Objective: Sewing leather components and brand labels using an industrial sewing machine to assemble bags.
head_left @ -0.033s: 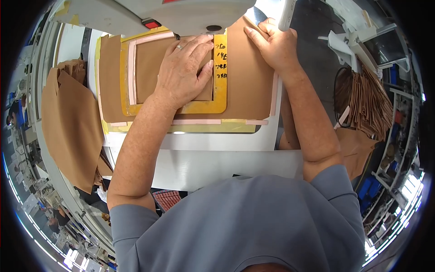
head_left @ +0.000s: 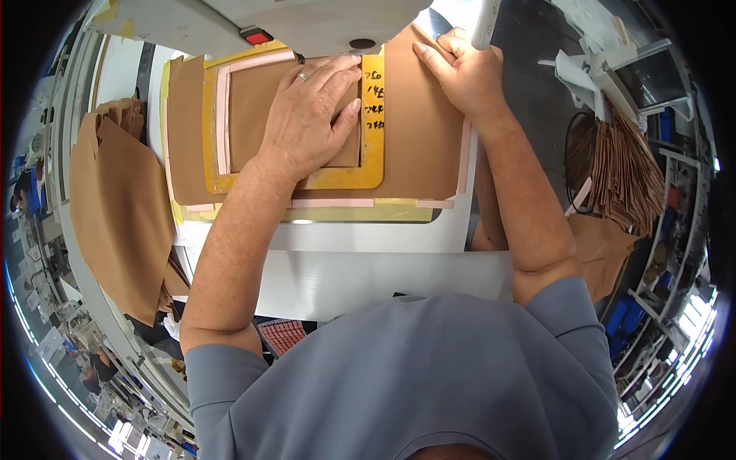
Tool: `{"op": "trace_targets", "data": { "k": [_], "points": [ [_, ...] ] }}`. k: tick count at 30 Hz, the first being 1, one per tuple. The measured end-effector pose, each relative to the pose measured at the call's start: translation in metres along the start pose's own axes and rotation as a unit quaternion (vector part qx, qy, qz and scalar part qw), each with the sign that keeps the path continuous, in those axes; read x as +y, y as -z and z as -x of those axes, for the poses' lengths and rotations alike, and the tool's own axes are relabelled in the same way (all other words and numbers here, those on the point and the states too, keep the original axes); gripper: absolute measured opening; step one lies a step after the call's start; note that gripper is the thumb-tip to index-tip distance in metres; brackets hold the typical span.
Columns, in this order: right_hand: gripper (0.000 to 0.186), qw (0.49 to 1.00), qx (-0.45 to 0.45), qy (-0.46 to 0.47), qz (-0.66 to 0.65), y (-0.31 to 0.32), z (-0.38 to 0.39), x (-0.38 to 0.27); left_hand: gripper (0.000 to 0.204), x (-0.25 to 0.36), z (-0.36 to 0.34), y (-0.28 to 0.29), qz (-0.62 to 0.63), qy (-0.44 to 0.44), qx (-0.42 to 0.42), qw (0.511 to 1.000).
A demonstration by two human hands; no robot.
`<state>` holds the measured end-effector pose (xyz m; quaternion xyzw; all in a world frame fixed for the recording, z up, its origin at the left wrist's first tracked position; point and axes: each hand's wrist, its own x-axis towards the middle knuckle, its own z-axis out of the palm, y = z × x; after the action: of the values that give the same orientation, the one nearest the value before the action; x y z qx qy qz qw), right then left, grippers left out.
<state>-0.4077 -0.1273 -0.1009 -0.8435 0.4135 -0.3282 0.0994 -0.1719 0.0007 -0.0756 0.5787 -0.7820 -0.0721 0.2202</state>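
A flat brown sheet [head_left: 422, 146], cloth- or leather-like, lies on a white board [head_left: 368, 239] under the sewing-machine-like head. On top of it rests a yellow rectangular frame [head_left: 372, 157] with handwritten marks and a pale pink strip along its inner left side. My left hand [head_left: 310, 119], a ring on one finger, lies flat on the brown material inside the frame, its wrist crossing the frame's lower edge. At the sheet's upper right edge, my right hand [head_left: 466, 73] pinches the border between thumb and curled fingers. A shiny bluish piece shows just beyond those fingers.
The pale machine body [head_left: 322, 23] overhangs the far side of the work and hides part of it. Brown pieces [head_left: 123, 215] drape at the left. A thick bundle of brown pieces [head_left: 625, 176] hangs at the right, near a metal rack [head_left: 671, 100].
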Motion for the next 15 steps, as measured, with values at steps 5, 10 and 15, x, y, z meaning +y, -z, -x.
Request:
{"op": "trace_targets", "data": {
  "k": [5, 10, 15],
  "points": [
    [0.030, 1.000, -0.012, -0.006, 0.007, 0.002, 0.002, 0.006, 0.051, -0.006, 0.001, 0.015, -0.012, -0.029, -0.054, 0.998],
    [0.032, 1.000, -0.010, -0.004, 0.004, 0.000, 0.003, 0.004, 0.064, -0.010, 0.006, 0.018, -0.022, -0.039, -0.094, 0.995],
    [0.036, 0.998, -0.011, 0.015, 0.059, 0.000, 0.003, 0.006, 0.081, -0.004, 0.011, 0.015, -0.024, -0.028, -0.088, 0.995]
  ]
}}
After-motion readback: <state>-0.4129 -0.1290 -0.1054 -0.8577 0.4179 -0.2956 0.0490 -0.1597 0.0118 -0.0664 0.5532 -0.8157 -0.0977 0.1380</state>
